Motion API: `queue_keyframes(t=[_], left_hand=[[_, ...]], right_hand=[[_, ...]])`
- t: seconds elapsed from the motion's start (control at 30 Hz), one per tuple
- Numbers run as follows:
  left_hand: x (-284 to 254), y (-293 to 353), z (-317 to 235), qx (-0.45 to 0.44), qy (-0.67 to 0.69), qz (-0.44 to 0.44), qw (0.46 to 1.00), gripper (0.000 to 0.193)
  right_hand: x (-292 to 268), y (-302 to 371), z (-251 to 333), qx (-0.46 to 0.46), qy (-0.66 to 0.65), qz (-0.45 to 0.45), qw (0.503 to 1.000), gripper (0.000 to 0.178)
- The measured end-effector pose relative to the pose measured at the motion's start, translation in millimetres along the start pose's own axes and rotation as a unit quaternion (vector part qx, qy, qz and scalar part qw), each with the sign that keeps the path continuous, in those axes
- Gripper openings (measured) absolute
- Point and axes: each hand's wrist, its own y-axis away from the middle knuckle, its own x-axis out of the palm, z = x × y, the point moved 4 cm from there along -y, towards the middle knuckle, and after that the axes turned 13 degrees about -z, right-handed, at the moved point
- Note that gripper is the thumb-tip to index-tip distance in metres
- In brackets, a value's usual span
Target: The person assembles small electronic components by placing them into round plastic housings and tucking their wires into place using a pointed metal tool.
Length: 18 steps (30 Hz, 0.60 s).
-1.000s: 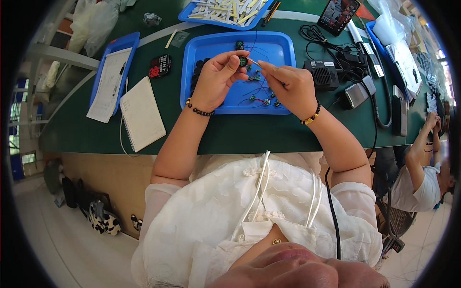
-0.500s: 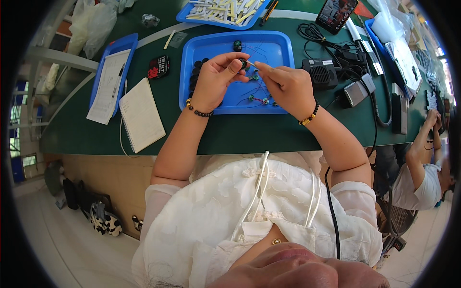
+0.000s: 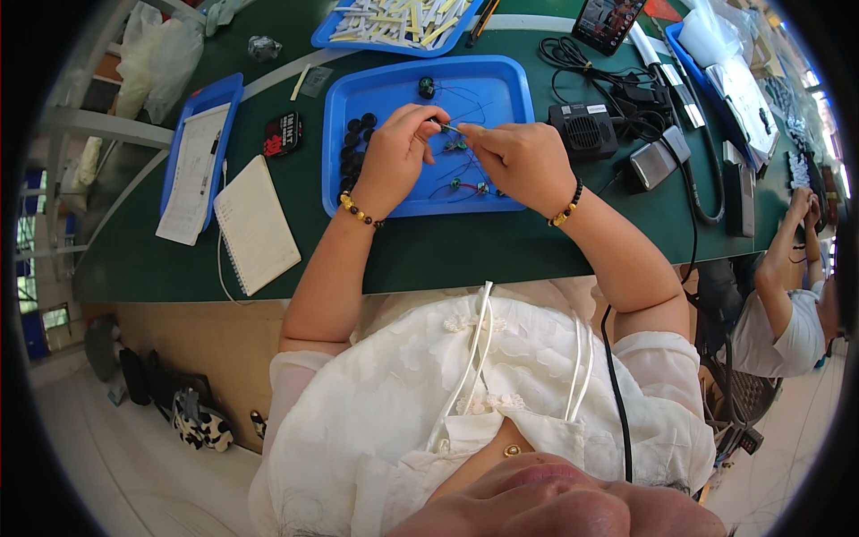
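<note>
Above the blue tray (image 3: pixel 329 183), both my hands are raised close together. My left hand (image 3: pixel 400 154) is closed, pinching a small dark round part (image 3: pixel 437 121) mostly hidden by the fingers. My right hand (image 3: pixel 526 161) is closed round a thin pale stick-like tool (image 3: pixel 454 128), its tip at the part; whether they touch I cannot tell. In the tray under my hands lie small green electronic pieces (image 3: pixel 483 188) with thin red and dark wires. Several black round caps (image 3: pixel 352 154) sit along its left side, and a dark round piece with wires (image 3: pixel 426 87) lies near the far edge.
Beyond the tray stands another blue tray (image 3: pixel 394 36) of white and yellow strips. To the left are a spiral notebook (image 3: pixel 258 228), a tin (image 3: pixel 283 134) and a tray with paper (image 3: pixel 192 170). Rightward are a black box (image 3: pixel 583 132), cables, a phone (image 3: pixel 607 22) and a co-worker (image 3: pixel 792 313).
My left hand has turned, and the dark part now hides more behind its fingers. Both hands have moved slightly left and down. The whole view has shifted a little.
</note>
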Motion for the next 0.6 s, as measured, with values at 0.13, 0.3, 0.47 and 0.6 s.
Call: queue_keyframes(t=[0.13,0.3,0.47,0.6], left_hand=[[-2,-3,6,-0.006,-0.006,0.016,1.000,0.023],[1,-2,9,-0.012,-0.018,0.038,0.999,0.023],[2,-1,15,0.058,-0.069,0.048,0.995,0.028],[6,1,14,0.063,-0.057,0.117,0.989,0.023]], right_hand=[[1,0,-2,-0.007,-0.005,0.005,1.000,0.019],[3,-1,-7,-0.011,0.019,0.047,0.999,0.016],[9,-1,-15,-0.018,-0.004,0.079,0.997,0.015],[14,-1,-20,-0.045,-0.063,0.111,0.991,0.014]])
